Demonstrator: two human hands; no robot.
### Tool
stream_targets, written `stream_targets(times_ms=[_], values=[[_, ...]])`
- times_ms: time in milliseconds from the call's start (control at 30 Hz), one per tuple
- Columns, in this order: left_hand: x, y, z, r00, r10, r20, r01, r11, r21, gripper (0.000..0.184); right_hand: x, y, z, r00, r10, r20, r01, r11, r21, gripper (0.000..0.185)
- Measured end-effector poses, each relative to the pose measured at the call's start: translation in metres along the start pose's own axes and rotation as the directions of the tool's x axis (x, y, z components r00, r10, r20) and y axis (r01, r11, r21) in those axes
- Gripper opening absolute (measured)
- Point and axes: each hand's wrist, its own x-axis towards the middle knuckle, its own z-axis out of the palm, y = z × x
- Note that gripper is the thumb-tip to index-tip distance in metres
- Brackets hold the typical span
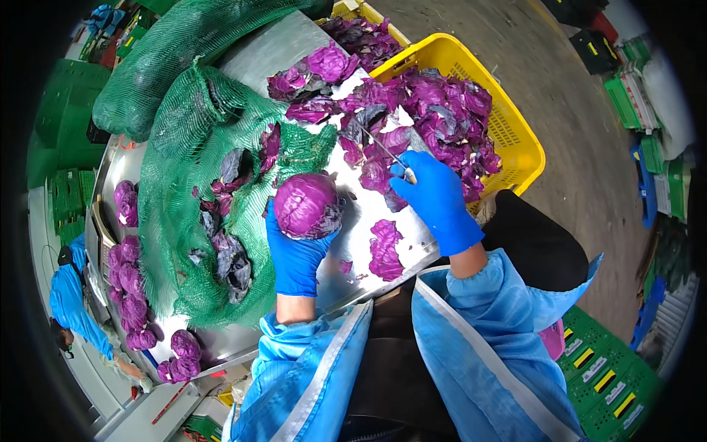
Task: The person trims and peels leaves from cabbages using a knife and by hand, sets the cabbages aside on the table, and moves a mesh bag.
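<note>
My left hand (300, 254), in a blue glove, holds up a round red cabbage (303, 205) with a few dark outer leaves at its lower right side. In my gloved right hand (434, 197) is a knife (384, 149), its thin blade pointing up and left over the loose leaves. The blade is apart from the cabbage. Below the two hands a torn purple leaf (385, 250) lies on the metal table (353, 274). Beside the left hand, green mesh netting (173, 221) is spread out with dark leaf scraps on it.
A yellow crate (508, 125) heaped with purple leaves (449, 110) stands at the table's right edge. Full green net sacks (158, 66) lie at the back left. Several red cabbages (129, 283) line the left edge. Another person's blue sleeve (77, 302) shows beyond. Green crates (607, 376) sit lower right.
</note>
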Motion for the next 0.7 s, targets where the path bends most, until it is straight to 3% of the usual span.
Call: stream_targets(times_ms=[67,100,133,167,233,267,300,333,367,400,467,500,533,600,633,700], values=[[0.002,0.006,-0.004,0.961,0.255,-0.106,-0.204,0.915,0.348,0.066,-0.001,-0.003,0.015,0.984,-0.167,0.053,0.139,0.926,0.351,0.055],[-0.002,0.006,0.000,0.996,0.087,0.003,-0.087,0.995,0.056,0.064,-0.003,-0.010,0.023,0.962,-0.260,0.086,0.184,0.846,0.501,0.074],[-0.007,0.002,0.006,0.996,0.087,0.007,-0.087,0.995,0.054,0.064,-0.006,-0.022,0.027,0.941,-0.312,0.129,0.177,0.781,0.599,0.079],[-0.011,-0.005,0.013,0.994,0.109,-0.011,-0.106,0.982,0.157,0.066,-0.009,-0.030,0.022,0.931,-0.267,0.248,0.092,0.832,0.548,0.079],[-0.021,-0.020,0.029,0.975,0.213,-0.059,-0.178,0.916,0.360,0.066,-0.005,-0.025,0.028,0.915,-0.379,0.136,0.202,0.724,0.659,0.076],[-0.029,-0.021,0.031,0.944,0.330,-0.022,-0.210,0.650,0.730,0.081,-0.004,-0.023,0.031,0.899,-0.432,0.078,0.256,0.662,0.705,0.075],[-0.027,-0.013,0.028,0.926,0.325,0.194,-0.314,0.373,0.873,0.089,-0.008,-0.029,0.014,0.930,-0.209,0.303,-0.091,0.667,0.740,0.067],[-0.025,-0.011,0.039,0.886,0.250,0.390,-0.417,0.064,0.907,0.099,-0.011,-0.032,0.004,0.849,0.005,0.528,-0.430,0.586,0.687,0.060],[-0.019,-0.022,0.051,0.791,0.335,0.511,-0.556,0.046,0.830,0.113,-0.011,-0.026,0.006,0.842,0.018,0.540,-0.454,0.566,0.689,0.040],[-0.012,-0.016,0.048,0.791,0.333,0.513,-0.557,0.047,0.829,0.113,-0.010,-0.023,0.008,0.843,0.019,0.537,-0.451,0.566,0.690,0.040],[-0.006,-0.005,0.036,0.858,0.260,0.444,-0.465,0.022,0.885,0.113,-0.010,-0.021,0.012,0.772,0.194,0.606,-0.582,0.598,0.551,0.034],[-0.007,-0.012,0.038,0.901,0.291,0.321,-0.386,0.201,0.900,0.113,-0.011,-0.020,0.017,0.813,0.197,0.547,-0.543,0.595,0.592,0.030],[-0.005,-0.010,0.029,0.901,0.289,0.324,-0.388,0.202,0.899,0.113,-0.009,-0.021,0.017,0.815,0.197,0.545,-0.541,0.597,0.593,0.030],[-0.003,-0.010,0.006,0.874,0.311,0.373,-0.377,-0.048,0.925,0.110,-0.012,-0.024,0.017,0.864,0.215,0.455,-0.486,0.590,0.644,0.024],[-0.004,-0.016,0.002,0.875,0.339,0.345,-0.369,0.006,0.929,0.105,-0.011,-0.025,0.016,0.847,0.209,0.489,-0.525,0.477,0.705,0.021],[-0.003,-0.020,0.003,0.888,0.318,0.333,-0.358,0.023,0.933,0.106,-0.007,-0.034,0.003,0.854,0.181,0.487,-0.515,0.427,0.743,0.022]])
